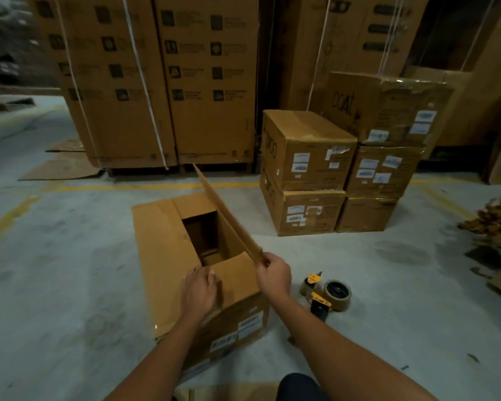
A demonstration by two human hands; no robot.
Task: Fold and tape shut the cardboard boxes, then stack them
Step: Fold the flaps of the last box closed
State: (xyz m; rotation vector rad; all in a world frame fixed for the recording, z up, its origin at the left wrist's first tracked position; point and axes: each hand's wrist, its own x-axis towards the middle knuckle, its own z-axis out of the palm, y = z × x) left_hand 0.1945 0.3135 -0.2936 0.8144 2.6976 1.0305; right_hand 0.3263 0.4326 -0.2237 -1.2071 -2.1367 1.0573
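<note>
An open cardboard box (162,256) stands on the concrete floor in front of me. Its left long flap lies folded flat over the top, and the near short flap is down. My left hand (198,290) rests flat on the seam between those two flaps. My right hand (274,274) pinches the near corner of the right long flap (226,212), which stands up and leans inward. The box's inside shows dark through the gap. A tape dispenser (327,295) with a brown roll lies on the floor just right of my right hand.
Taped boxes (310,149) are stacked two and three high at the back right. Tall strapped cartons (162,82) on pallets fill the background. Flat cardboard sheets (58,169) lie at the left, and crumpled brown material (495,224) sits at the right edge.
</note>
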